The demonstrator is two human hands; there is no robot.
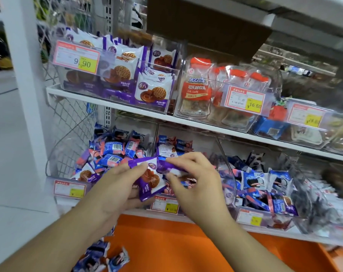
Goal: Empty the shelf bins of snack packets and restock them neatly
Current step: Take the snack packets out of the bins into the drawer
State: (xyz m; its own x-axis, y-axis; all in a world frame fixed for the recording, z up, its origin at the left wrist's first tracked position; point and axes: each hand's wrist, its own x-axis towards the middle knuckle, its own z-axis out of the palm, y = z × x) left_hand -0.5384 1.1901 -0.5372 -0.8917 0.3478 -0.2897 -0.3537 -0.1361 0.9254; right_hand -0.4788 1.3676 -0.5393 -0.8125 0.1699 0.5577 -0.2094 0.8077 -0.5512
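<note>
Left hand [115,185]: I cradle the purple biscuit packets [150,180] from below, fingers curled round the stack.
Right hand [194,173]: I pinch the top packet's upper edge, thumb under.
Packets' place: held in front of the lower bins [228,173], below the purple-packet bin [115,75] on the upper shelf [111,102].
Doing it well: I judge I should square the edges, faces one way, then lift them up to that bin and stand them upright.
Risk: loose packets slipping onto the orange ledge [186,244].
</note>
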